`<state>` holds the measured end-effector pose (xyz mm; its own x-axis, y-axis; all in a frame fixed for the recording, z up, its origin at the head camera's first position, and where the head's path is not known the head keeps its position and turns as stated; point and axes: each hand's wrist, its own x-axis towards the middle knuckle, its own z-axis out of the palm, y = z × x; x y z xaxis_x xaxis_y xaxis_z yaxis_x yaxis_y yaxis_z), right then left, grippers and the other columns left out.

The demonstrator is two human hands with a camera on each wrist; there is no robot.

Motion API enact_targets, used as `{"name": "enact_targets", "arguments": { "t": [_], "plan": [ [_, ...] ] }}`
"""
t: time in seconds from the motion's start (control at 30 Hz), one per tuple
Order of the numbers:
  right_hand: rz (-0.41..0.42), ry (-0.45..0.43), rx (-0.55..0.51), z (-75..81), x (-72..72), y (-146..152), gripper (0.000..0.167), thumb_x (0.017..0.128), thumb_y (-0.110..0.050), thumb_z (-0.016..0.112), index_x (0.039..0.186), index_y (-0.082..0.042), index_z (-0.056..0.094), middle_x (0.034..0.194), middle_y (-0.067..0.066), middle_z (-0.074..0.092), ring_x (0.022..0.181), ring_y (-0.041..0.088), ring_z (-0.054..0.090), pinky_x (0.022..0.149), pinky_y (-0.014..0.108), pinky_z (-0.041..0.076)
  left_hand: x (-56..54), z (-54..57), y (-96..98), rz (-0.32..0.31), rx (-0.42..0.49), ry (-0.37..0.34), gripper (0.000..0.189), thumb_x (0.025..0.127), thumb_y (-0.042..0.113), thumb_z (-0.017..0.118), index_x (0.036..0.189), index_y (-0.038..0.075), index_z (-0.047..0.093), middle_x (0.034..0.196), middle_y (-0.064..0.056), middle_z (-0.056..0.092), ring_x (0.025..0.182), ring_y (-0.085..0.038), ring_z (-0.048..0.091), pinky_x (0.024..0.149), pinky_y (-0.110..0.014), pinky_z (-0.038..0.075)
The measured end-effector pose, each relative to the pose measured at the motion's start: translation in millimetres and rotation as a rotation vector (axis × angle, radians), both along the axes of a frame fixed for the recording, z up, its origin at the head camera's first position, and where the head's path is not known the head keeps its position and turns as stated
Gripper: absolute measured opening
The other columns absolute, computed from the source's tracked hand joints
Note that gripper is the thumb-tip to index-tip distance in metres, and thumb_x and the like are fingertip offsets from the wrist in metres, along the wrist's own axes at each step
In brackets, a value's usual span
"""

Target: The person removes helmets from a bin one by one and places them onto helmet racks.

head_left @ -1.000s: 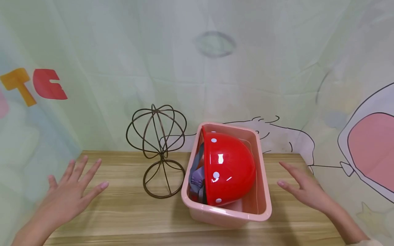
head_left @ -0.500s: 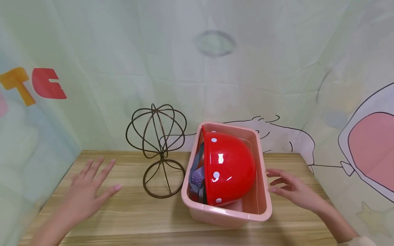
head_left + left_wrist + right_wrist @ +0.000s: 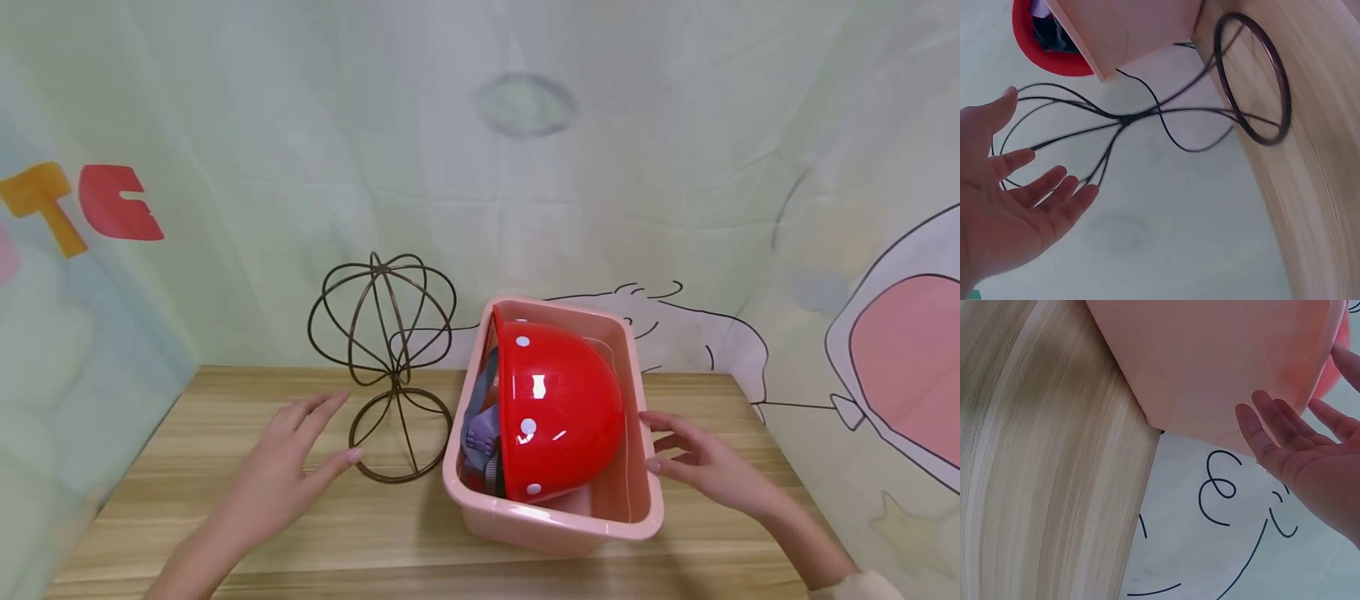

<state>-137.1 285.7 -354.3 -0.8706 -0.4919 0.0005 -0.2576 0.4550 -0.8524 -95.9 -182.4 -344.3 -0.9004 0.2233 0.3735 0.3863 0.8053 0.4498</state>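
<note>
Head view: on the counter [image 3: 322,537], a pink bin [image 3: 534,533] is set. To the bin's left, a wire stand [image 3: 395,380] is placed upright; inside the bin, a red helmet [image 3: 566,408] is laid on its side. Left of the bin, near the stand, the left hand [image 3: 283,462] is held, grip wide; at the bin's right rim, the right hand [image 3: 703,462] is held, grip likewise parted, contact uncertain.
</note>
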Motion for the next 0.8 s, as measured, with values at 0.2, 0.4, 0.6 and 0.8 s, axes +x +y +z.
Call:
{"name": "enact_targets", "arguments": {
  "t": [0.2,0.4,0.6,0.8],
  "plan": [
    [-0.003,-0.022,-0.006,0.6,0.2,-0.4,0.058,0.086,-0.012,0.063,0.135,0.002,0.036,0.128,0.026,0.042,0.103,0.042,0.051,0.071,0.03,0.054,-5.3,3.4,22.2,-0.025,0.067,-0.055,0.062,0.084,0.036,0.064,0.136,0.011,0.041,0.128,-0.017,0.046,0.106,-0.035,0.05,0.084,-0.059,0.041],
    [-0.005,-0.042,-0.021,-1.1,-1.2,0.2,0.059,0.086,-0.011,0.063,0.136,0.001,0.035,0.131,0.025,0.04,0.108,0.046,0.047,0.072,0.032,0.054,-14.4,3.8,45.1,-0.066,0.115,-0.047,0.061,0.081,0.03,0.069,0.134,0.01,0.045,0.124,-0.014,0.051,0.094,-0.028,0.058,0.079,-0.047,0.049],
    [0.0,-0.052,-0.034,-2.0,-1.9,0.6,0.059,0.086,-0.011,0.063,0.137,-0.001,0.035,0.133,0.025,0.038,0.111,0.047,0.044,0.073,0.035,0.054,-25.3,8.7,68.1,-0.14,0.248,-0.093,0.058,0.079,0.021,0.072,0.13,0.007,0.049,0.114,-0.008,0.056,0.096,-0.02,0.057,0.076,-0.03,0.052],
    [-0.007,-0.06,-0.034,-2.8,-2.3,0.9,0.06,0.086,-0.012,0.063,0.138,-0.003,0.035,0.134,0.024,0.038,0.112,0.046,0.044,0.073,0.034,0.054,-34.7,15.3,88.5,-0.197,0.388,-0.273,0.06,0.079,0.018,0.072,0.133,0.01,0.046,0.114,-0.007,0.055,0.096,-0.019,0.056,0.077,-0.028,0.052]
  ]
}}
